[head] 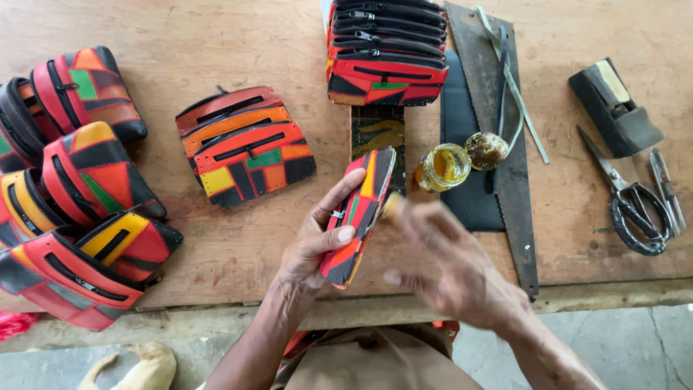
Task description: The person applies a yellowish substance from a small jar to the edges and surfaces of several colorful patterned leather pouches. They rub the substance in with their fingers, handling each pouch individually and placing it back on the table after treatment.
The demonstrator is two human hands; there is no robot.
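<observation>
My left hand [314, 242] grips a patchwork pouch [359, 217] of red, orange, black and green pieces, held on edge above the wooden table's front edge. My right hand [447, 263] is blurred just right of the pouch, its fingers closed on a small brush [392, 207] whose tip touches the pouch's edge. An open glass jar of yellow glue [442, 167] stands just beyond, with its stained lid [486, 150] beside it.
Stacks of similar pouches lie at the left [86, 188], centre [245, 148] and top [386, 54] of the wooden table [216, 245]. A hand saw [498, 137], black scissors [632, 198], small snips [668, 191] and a black block [613, 108] lie to the right.
</observation>
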